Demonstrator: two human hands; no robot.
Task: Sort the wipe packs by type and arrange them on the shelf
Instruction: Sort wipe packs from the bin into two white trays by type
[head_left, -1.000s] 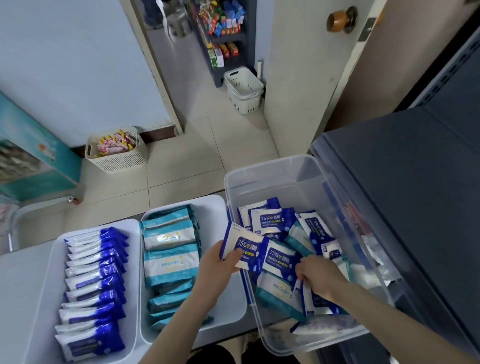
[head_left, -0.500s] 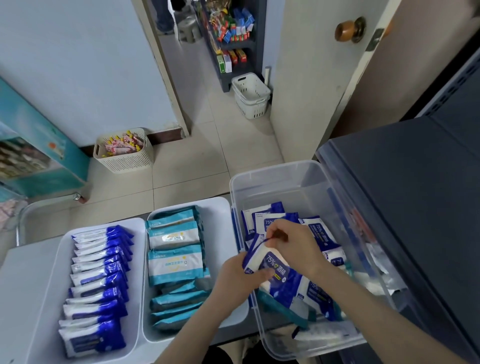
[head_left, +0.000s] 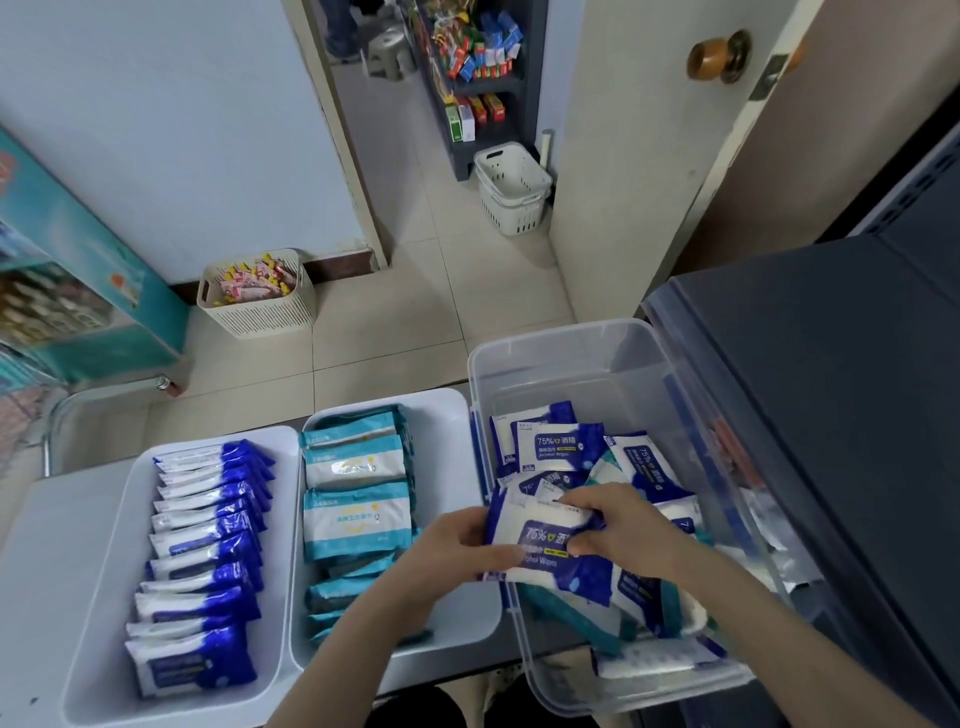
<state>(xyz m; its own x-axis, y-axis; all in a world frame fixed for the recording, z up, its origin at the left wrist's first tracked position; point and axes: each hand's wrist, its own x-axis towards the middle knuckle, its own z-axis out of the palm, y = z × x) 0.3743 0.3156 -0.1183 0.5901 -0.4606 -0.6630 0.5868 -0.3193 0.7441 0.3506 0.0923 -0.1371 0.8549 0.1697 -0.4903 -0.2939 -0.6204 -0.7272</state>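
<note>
A clear plastic bin (head_left: 582, 338) holds a loose pile of blue-and-white alcohol wipe packs (head_left: 558, 447) mixed with teal ones. Over the bin's left side, my left hand (head_left: 457, 551) and my right hand (head_left: 618, 530) both grip a small stack of blue alcohol wipe packs (head_left: 550, 543), left hand at its left end, right hand over its top and right end. A white tray (head_left: 104, 545) on the left holds a row of several blue packs (head_left: 208, 540) standing on edge. A second white tray (head_left: 447, 415) holds several teal packs (head_left: 356, 522).
The trays sit on a pale table (head_left: 31, 551). A dark grey shelf unit (head_left: 831, 415) stands right of the bin. On the tiled floor are a beige basket of snacks (head_left: 260, 306) and stacked white baskets (head_left: 514, 187); a door (head_left: 649, 130) stands ajar.
A second ago my left hand held one blue pack while my right dug in the bin. My right hand brought more blue packs over, and now both hands hold them together as a stack.
</note>
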